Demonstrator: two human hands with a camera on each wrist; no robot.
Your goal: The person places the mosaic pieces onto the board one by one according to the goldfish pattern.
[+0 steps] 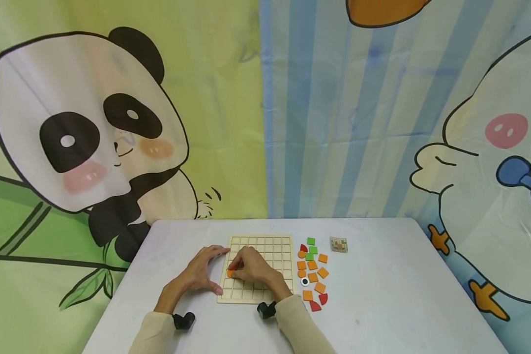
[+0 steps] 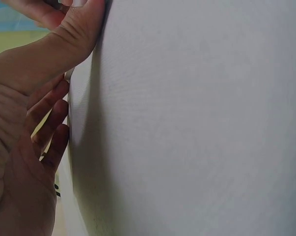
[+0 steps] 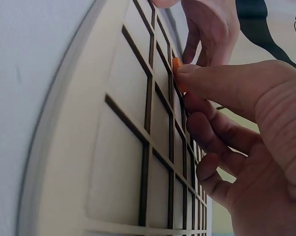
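A pale wooden grid board (image 1: 280, 244) lies on the table; its raised lines also fill the right wrist view. My right hand (image 1: 253, 268) is over the board's left side, pinching a small orange piece (image 3: 176, 66) between thumb and fingers, down at the grid. The piece's full outline is hidden by the fingertips. Beside the board's left edge, my left hand (image 1: 197, 271) has thumb and fingers spread wide, the tips touching the edge. In the left wrist view the left hand's thumb (image 2: 74, 37) and relaxed fingers show against the white tabletop.
Right of the board lie loose flat pieces: several orange squares (image 1: 312, 265), green squares (image 1: 313, 250), red quarter-circles (image 1: 323, 299), orange discs (image 1: 301, 254) and a white disc with a dark centre (image 1: 305, 281). A small patterned card (image 1: 339, 244) sits farther right on the white table (image 1: 380, 295).
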